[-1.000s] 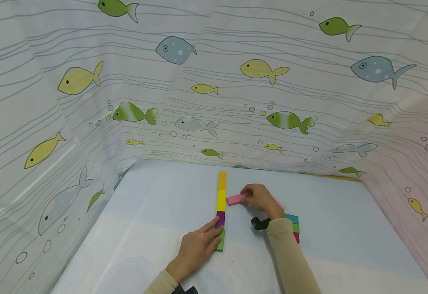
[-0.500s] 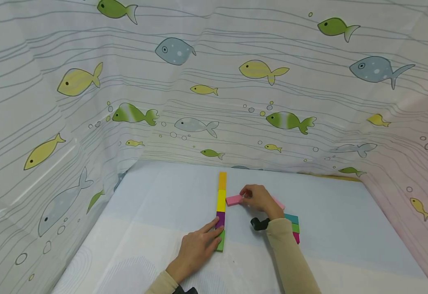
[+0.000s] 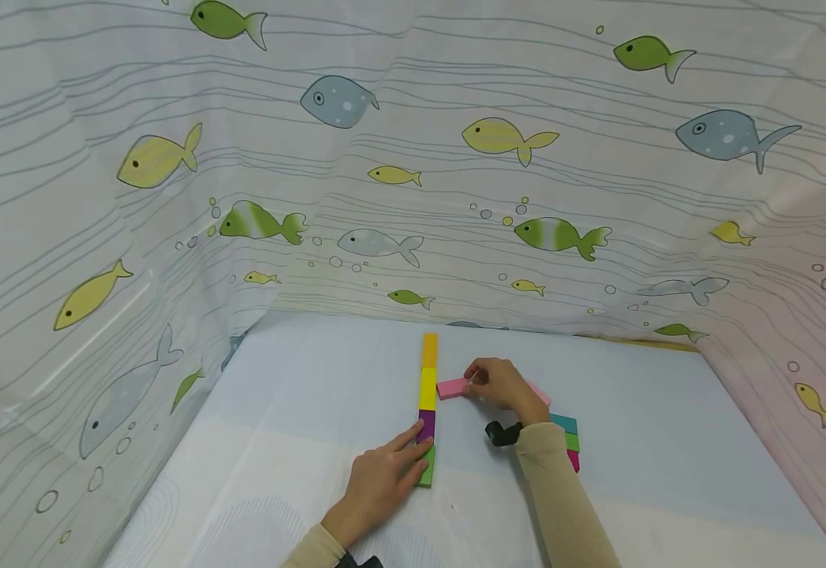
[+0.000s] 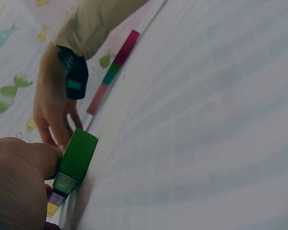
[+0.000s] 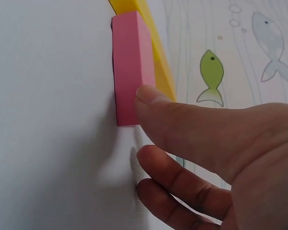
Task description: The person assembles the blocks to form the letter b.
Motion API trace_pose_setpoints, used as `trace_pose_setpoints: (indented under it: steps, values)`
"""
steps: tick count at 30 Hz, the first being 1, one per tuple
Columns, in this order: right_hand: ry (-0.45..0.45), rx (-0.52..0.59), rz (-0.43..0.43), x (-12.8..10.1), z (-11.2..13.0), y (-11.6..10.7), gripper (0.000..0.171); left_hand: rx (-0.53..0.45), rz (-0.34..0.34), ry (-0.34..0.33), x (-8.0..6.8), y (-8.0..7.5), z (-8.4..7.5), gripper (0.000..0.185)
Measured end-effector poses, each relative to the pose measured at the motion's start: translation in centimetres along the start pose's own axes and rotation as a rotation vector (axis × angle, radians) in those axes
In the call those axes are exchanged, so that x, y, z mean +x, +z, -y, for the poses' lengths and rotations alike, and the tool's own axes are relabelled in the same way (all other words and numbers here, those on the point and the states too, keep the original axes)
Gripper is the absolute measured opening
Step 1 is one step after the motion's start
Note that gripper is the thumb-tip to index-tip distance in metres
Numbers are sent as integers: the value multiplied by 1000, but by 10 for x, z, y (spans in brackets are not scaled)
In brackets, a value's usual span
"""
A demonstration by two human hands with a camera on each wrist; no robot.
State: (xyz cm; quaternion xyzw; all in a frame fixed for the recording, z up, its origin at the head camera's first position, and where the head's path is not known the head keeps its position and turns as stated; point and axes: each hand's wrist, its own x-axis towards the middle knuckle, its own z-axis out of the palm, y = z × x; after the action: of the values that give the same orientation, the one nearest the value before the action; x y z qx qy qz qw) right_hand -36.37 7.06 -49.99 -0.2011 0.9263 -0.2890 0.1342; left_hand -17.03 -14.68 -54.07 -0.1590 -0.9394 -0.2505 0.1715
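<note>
The pink block [image 3: 451,388] is just beside the yellow block [image 3: 428,388], its other end pinched between the right hand's [image 3: 503,386] thumb and fingers. The left hand [image 3: 382,480] rests extended fingers on the purple block [image 3: 427,420] and green block [image 3: 427,472], which lie on the counter [image 3: 313,379].

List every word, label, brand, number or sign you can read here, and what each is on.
No readable text in any view.
Pinched pink block and green block ending the row: no lettering on visible faces.
Fish-print sheet: drawings only.
Dark device on the right wrist: faint marks, too blurred to read.
</note>
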Motion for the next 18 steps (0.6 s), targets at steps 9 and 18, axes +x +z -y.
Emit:
trace_pose_setpoints:
  steps: [9, 18]
  values:
    - [0, 2, 10, 2, 1, -1, 21, 14, 9, -3, 1, 0, 3, 34]
    - [3, 4, 6, 4, 1, -1, 21, 1, 19, -2, 4, -1, 6, 34]
